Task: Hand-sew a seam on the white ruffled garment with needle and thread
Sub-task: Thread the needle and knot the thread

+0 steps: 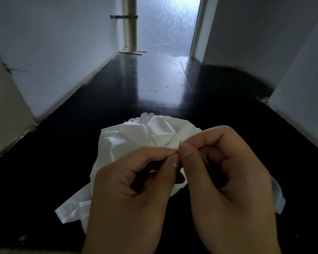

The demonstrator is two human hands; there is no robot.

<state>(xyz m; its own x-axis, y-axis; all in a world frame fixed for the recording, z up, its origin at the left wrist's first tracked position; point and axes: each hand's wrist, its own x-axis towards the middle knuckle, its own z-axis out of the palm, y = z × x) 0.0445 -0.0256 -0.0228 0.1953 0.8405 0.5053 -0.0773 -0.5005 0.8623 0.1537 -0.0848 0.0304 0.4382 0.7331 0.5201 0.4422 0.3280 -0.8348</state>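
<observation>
The white ruffled garment [136, 136] lies crumpled on the dark floor below my hands, its frilled edge at the far side. My right hand [228, 180] pinches a thin needle [180, 143] between thumb and forefinger, tip pointing up. A fine thread [204, 158] curves down from it across my right palm. My left hand [132, 182] has its thumb and forefinger pressed together right against the needle, seemingly on the thread's end. Both hands hover above the cloth, their fingertips touching.
A glossy black floor [154, 79] runs ahead down a narrow corridor between white walls [53, 52]. A pale post [132, 24] stands at the far end beside a bright frosted door [167, 24]. A wall corner [275, 96] juts in at right.
</observation>
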